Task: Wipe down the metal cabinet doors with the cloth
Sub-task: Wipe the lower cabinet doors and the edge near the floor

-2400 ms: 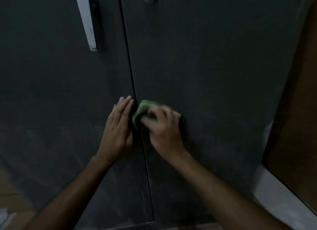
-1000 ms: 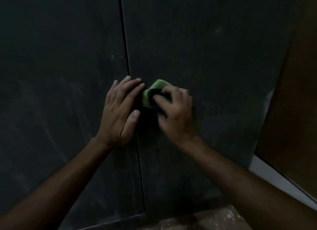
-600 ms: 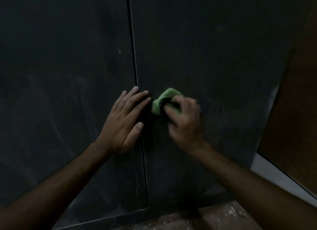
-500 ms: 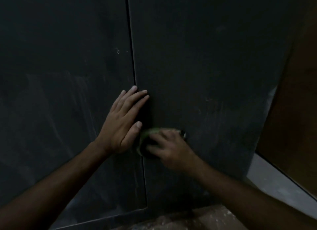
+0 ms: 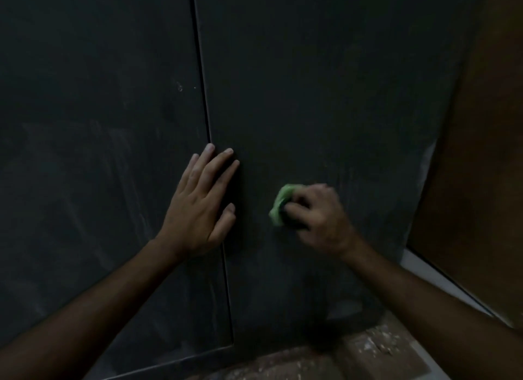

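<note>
No text, label, brand, number or sign can be read anywhere in this dim view. The dark cabinet doors (image 5: 325, 96) carry only faint smears and a few pale specks, nothing legible.

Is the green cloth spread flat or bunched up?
Bunched up: the green cloth shows as a wad in the right hand, whose fingers curl round it.

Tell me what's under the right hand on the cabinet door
A bunched green cloth sits under the right hand, gripped against the right door. Its green edge pokes out past the fingers; the rest, and the door patch beneath it, is covered.
</note>
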`<state>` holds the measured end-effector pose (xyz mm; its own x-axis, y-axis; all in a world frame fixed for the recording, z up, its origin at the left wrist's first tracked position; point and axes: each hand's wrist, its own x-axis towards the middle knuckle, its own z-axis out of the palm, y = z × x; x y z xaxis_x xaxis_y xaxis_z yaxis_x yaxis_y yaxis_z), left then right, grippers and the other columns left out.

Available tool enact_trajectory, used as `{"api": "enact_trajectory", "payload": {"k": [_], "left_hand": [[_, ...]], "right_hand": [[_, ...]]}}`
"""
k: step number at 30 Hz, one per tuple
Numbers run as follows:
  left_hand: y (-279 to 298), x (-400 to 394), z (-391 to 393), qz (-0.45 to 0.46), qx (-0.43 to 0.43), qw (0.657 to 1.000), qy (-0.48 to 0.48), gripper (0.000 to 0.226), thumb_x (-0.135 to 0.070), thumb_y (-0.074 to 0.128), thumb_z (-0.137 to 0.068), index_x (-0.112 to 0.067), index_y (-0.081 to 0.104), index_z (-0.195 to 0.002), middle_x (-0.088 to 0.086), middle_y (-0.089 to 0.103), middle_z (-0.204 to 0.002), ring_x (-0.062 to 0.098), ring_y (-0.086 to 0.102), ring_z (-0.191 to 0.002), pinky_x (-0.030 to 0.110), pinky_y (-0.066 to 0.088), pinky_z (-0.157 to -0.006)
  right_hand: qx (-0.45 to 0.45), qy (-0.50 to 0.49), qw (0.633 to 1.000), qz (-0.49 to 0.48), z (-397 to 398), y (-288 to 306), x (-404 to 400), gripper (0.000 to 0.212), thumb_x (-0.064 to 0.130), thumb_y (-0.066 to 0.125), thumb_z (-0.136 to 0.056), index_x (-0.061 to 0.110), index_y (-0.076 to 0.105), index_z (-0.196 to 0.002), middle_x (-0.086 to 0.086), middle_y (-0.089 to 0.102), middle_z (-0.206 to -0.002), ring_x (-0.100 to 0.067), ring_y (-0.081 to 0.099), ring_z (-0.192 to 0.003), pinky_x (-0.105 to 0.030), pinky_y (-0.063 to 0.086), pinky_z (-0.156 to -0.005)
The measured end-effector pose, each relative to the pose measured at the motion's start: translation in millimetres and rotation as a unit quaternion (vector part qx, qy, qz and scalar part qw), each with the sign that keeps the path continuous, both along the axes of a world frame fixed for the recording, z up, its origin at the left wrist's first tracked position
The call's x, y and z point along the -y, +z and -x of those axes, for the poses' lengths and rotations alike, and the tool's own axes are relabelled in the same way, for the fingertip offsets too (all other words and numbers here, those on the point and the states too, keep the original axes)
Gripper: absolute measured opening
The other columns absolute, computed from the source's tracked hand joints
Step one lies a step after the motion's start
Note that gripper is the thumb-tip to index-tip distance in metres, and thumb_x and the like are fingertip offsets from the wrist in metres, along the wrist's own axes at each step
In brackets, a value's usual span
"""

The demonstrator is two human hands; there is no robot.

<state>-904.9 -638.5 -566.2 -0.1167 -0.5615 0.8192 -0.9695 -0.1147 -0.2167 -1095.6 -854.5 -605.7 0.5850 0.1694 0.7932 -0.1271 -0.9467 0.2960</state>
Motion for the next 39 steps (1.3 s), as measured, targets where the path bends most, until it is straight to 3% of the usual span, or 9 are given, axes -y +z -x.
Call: {"api": "enact_trajectory", "payload": {"k": [5, 11, 16, 22, 28, 32, 34, 36, 39], "left_hand": [[-5.0, 7.0, 2.0, 0.012, 0.014, 0.999, 0.026, 0.073, -0.038, 0.051, -0.096, -0.001, 0.040, -0.158, 0.021, 0.028, -0.169, 0.042, 0.011, -0.161, 0.056, 0.008, -0.131], [-8.8, 15.4, 7.7, 0.013, 0.030, 0.997, 0.065, 0.081, -0.040, 0.056, -0.090, -0.004, 0.038, -0.160, 0.019, 0.024, -0.171, 0.046, 0.007, -0.160, 0.059, 0.005, -0.130], [-10.7, 18.4, 0.6, 0.028, 0.047, 0.996, 0.071, 0.083, -0.039, 0.059, -0.088, -0.005, 0.037, -0.160, 0.017, 0.024, -0.171, 0.045, 0.005, -0.161, 0.058, 0.005, -0.131], [-14.2, 28.3, 6.0, 0.045, 0.038, 0.996, 0.074, 0.082, -0.040, 0.060, -0.088, -0.005, 0.039, -0.160, 0.016, 0.025, -0.171, 0.046, 0.001, -0.160, 0.062, 0.008, -0.129], [-15.1, 27.9, 0.9, 0.032, 0.053, 0.994, 0.085, 0.083, -0.042, 0.057, -0.089, -0.006, 0.037, -0.161, 0.016, 0.023, -0.172, 0.047, 0.001, -0.160, 0.067, 0.015, -0.127], [-16.4, 31.5, 4.1, 0.041, 0.041, 0.995, 0.086, 0.082, -0.043, 0.056, -0.090, -0.006, 0.037, -0.161, 0.017, 0.024, -0.171, 0.047, -0.002, -0.160, 0.065, 0.011, -0.128], [-16.0, 30.1, 3.1, 0.039, 0.045, 0.994, 0.088, 0.083, -0.044, 0.056, -0.089, -0.007, 0.037, -0.161, 0.016, 0.024, -0.171, 0.047, -0.002, -0.160, 0.065, 0.013, -0.127], [-13.7, 28.1, 2.5, 0.032, 0.053, 0.994, 0.091, 0.083, -0.045, 0.055, -0.089, -0.009, 0.036, -0.162, 0.016, 0.023, -0.171, 0.047, 0.000, -0.160, 0.064, 0.015, -0.128], [-12.0, 26.4, 5.9, 0.027, 0.051, 0.994, 0.095, 0.082, -0.044, 0.055, -0.089, -0.008, 0.037, -0.161, 0.016, 0.024, -0.171, 0.049, 0.003, -0.159, 0.064, 0.018, -0.127]], "right_hand": [[0.258, -0.117, 0.926, -0.251, -16.1, 31.8, -2.3, 0.040, 0.018, 0.056, -0.074, 0.014, 0.056, -0.115, -0.016, 0.053, -0.118, -0.038, 0.049, -0.100, -0.047, 0.048, -0.085], [0.079, -0.087, 0.989, -0.092, 19.8, -13.4, 24.3, 0.045, 0.020, 0.061, -0.080, 0.009, 0.058, -0.124, -0.028, 0.063, -0.120, -0.051, 0.062, -0.100, -0.054, 0.053, -0.087], [0.351, -0.194, 0.834, -0.378, 18.3, 37.0, 59.3, 0.048, 0.023, 0.052, -0.096, -0.005, 0.049, -0.134, -0.029, 0.047, -0.133, -0.047, 0.052, -0.119, -0.051, 0.044, -0.102], [0.114, -0.148, 0.975, -0.117, 20.6, -26.1, 33.0, 0.047, 0.023, 0.054, -0.082, 0.005, 0.050, -0.125, -0.023, 0.050, -0.130, -0.048, 0.058, -0.102, -0.054, 0.057, -0.083], [0.371, -0.249, 0.782, -0.435, 22.5, 31.2, 68.3, 0.051, 0.026, 0.045, -0.099, -0.006, 0.045, -0.138, -0.031, 0.043, -0.140, -0.048, 0.048, -0.124, -0.047, 0.039, -0.104], [0.212, -0.220, 0.934, -0.182, 13.6, -1.3, 44.6, 0.042, 0.020, 0.065, -0.092, -0.006, 0.060, -0.125, -0.036, 0.050, -0.134, -0.048, 0.050, -0.116, -0.049, 0.046, -0.099], [0.117, -0.217, 0.955, -0.167, 37.7, -27.4, 51.6, 0.044, 0.005, 0.076, -0.082, -0.010, 0.062, -0.121, -0.039, 0.052, -0.131, -0.054, 0.058, -0.108, -0.055, 0.056, -0.090], [0.162, -0.264, 0.916, -0.256, 57.9, -15.7, 68.7, 0.041, 0.006, 0.066, -0.092, -0.010, 0.057, -0.129, -0.035, 0.046, -0.139, -0.053, 0.058, -0.112, -0.051, 0.052, -0.096], [0.342, -0.325, 0.773, -0.423, 58.1, 42.8, 93.2, 0.035, 0.023, 0.046, -0.104, -0.001, 0.052, -0.130, -0.025, 0.041, -0.141, -0.045, 0.053, -0.115, -0.042, 0.039, -0.102]]}}
